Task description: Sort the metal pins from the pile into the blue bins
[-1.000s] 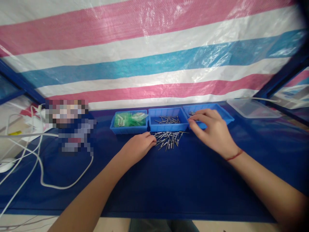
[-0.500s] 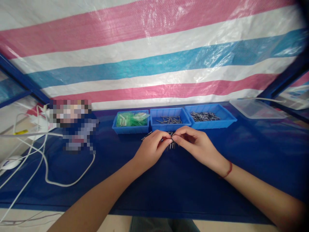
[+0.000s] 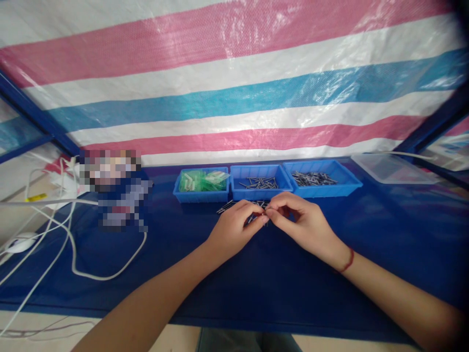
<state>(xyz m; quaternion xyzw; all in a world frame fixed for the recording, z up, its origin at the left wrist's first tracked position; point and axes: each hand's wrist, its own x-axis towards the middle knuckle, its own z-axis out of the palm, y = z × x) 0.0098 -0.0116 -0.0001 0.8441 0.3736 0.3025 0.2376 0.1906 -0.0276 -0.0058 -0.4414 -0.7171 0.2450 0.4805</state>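
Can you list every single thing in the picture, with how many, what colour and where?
trays: 3, blue, in a row
green packets: several, left tray
metal pins: many, grey, middle and right trays, more on the table under the hands
clear plastic sheet: 1, back right
table: 1, dark blue, underneath
striped sheet: 1, pink, white and blue, behind
frame posts: 2, blue, both sides
cables: several, mostly white, left
pixelated patch: contents unclear, left
wristband: 1, red, right wrist
left hand, right hand: 1 each, fingertips close together, centre
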